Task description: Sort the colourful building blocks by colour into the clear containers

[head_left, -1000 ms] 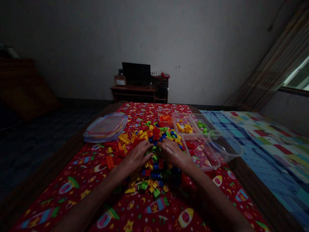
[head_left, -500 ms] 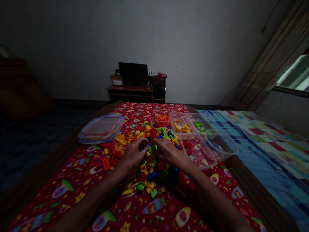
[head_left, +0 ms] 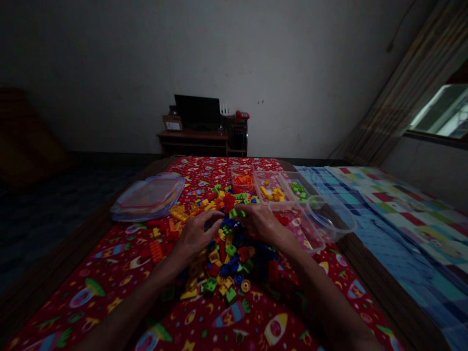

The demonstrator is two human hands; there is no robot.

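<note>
A heap of toy building bricks (head_left: 223,253) in red, yellow, blue, green and orange lies on a red patterned cloth (head_left: 204,326). Over its left side hovers my left hand (head_left: 199,231), thumb and forefinger apart with nothing visible between them. My right hand (head_left: 261,223) is closed at the fingertips on a green toy brick (head_left: 237,213), just above the heap. The rest of its fingers are partly hidden from this angle. Small gaps separate the two hands' fingertips.
Clear plastic boxes stand right of the heap: one with orange bricks (head_left: 243,180), one with yellow bricks (head_left: 273,194), one with green bricks (head_left: 300,190), one with red bricks (head_left: 281,219). A round clear tub (head_left: 347,229) is beside them. Stacked lids (head_left: 146,197) lie left.
My right hand has lifted slightly, and the green brick at its fingertips now shows more clearly. The left hand stays over the heap; the whole view has shifted a little.
</note>
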